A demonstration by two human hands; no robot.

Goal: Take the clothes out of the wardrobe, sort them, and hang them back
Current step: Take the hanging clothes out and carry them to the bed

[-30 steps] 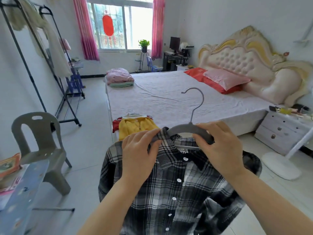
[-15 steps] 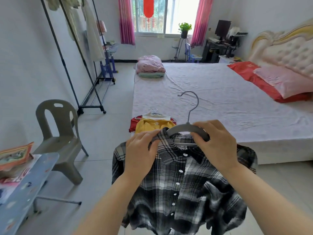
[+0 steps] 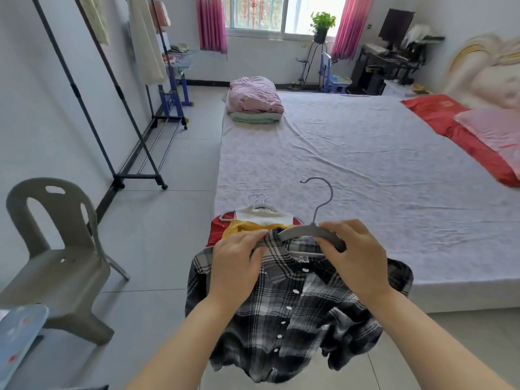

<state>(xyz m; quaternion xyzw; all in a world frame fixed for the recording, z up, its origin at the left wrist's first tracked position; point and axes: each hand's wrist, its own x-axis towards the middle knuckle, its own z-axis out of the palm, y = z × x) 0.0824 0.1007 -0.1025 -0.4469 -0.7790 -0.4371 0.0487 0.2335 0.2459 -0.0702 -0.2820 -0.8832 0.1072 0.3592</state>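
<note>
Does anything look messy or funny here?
Yes. The plaid shirt sits askew on the grey hanger: the hanger's arm shows bare above the collar, and the hem hangs bunched. The left hand pinches the collar; the right hand grips the hanger.

I see the plaid shirt (image 3: 295, 319) held up in front of me on a grey hanger (image 3: 312, 230). The left grip (image 3: 236, 266) pinches the collar over the hanger's left end. The right grip (image 3: 357, 260) curls round its right arm. The shirt hangs buttoned. Beyond it, a yellow top (image 3: 247, 228) lies on the bed (image 3: 351, 170) corner. There's a rack (image 3: 138, 176) by the left wall, and a chair (image 3: 64, 263) closer in.
</note>
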